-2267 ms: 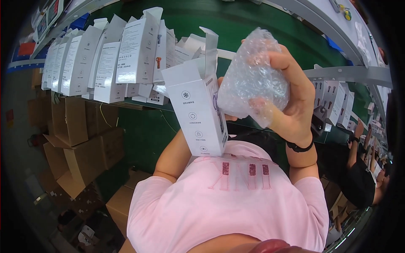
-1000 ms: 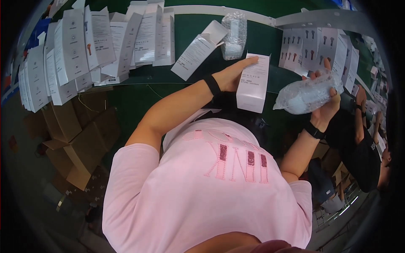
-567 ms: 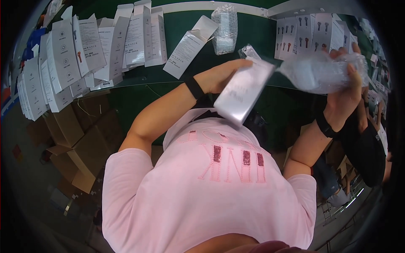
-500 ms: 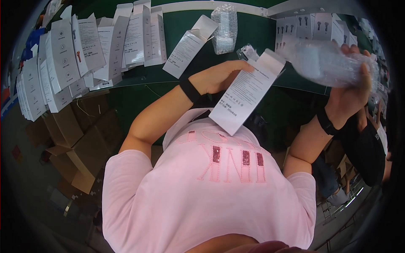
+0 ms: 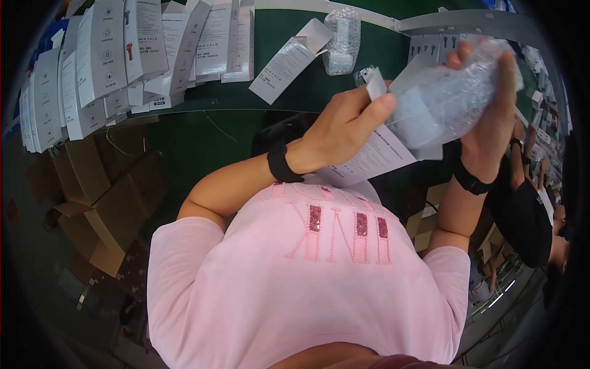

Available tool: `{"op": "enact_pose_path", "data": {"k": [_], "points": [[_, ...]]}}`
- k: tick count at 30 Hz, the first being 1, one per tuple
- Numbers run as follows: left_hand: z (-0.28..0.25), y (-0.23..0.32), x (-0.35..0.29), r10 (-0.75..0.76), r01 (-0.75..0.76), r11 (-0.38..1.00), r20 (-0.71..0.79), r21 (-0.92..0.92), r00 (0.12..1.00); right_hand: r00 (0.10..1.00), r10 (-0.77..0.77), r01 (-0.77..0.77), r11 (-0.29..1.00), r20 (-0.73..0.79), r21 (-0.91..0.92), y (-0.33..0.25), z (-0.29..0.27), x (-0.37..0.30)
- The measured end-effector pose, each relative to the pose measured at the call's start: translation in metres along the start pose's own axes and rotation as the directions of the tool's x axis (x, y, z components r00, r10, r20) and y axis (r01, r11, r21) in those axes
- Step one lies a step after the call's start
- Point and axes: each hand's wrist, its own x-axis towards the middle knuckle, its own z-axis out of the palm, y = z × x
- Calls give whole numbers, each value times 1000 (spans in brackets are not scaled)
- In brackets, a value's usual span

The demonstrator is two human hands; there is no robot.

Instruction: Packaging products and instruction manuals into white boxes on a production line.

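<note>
Left hand (image 5: 347,126) pinches a flat white carton (image 5: 375,154) w/ printed side, at 1 o'clock. Right hand (image 5: 491,123) wraps a crinkly bubble-wrap bundle (image 5: 442,101), touching carton's open flap. Green table (image 5: 295,101) edge just beyond; white boxes (image 5: 110,55) crowd 11 o'clock
</note>
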Motion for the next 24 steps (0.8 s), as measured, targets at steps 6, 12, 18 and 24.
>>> {"op": "enact_pose_path", "data": {"k": [6,12,18,24], "points": [[-20,-6,-9,20,-22,999,-64,-28,998,885,350,-101,787,306,-609,19,14,-9],[-28,-6,-12,155,-128,976,-145,178,977,650,495,351,479,577,-805,20,39,11],[-77,-7,-25,-140,-91,916,-523,-391,841,990,129,-85,262,-52,-961,82,-107,53],[-66,8,-18,-220,27,910,-426,-415,878,995,0,-100,-5,-100,-995,241,-170,20]]}}
